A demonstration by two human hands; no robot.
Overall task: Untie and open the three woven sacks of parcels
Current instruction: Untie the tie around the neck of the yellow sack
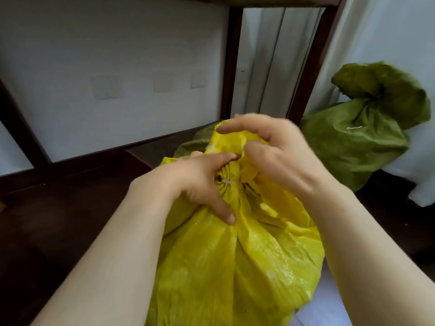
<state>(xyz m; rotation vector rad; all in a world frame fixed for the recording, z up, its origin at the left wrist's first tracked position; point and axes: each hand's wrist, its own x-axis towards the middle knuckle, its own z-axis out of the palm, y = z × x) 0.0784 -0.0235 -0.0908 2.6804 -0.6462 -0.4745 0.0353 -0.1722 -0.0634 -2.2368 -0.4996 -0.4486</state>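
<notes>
A: Where is the sack being worked on?

B: The yellow woven sack (237,267) fills the lower centre of the frame, its neck bunched and bound by a thin white tie (229,182).

A: And the hands?

B: The left hand (200,184) presses against the gathered neck from the left, thumb down on the fabric and fingers curled around the bunch just above the tie. The right hand (277,154) pinches the loose top flap of the sack, index finger stretched out over it.

A: Any other sacks?

B: A green sack (360,135), tied shut, sits at the right of the frame. Part of another green sack (195,143) shows behind the yellow one.
</notes>
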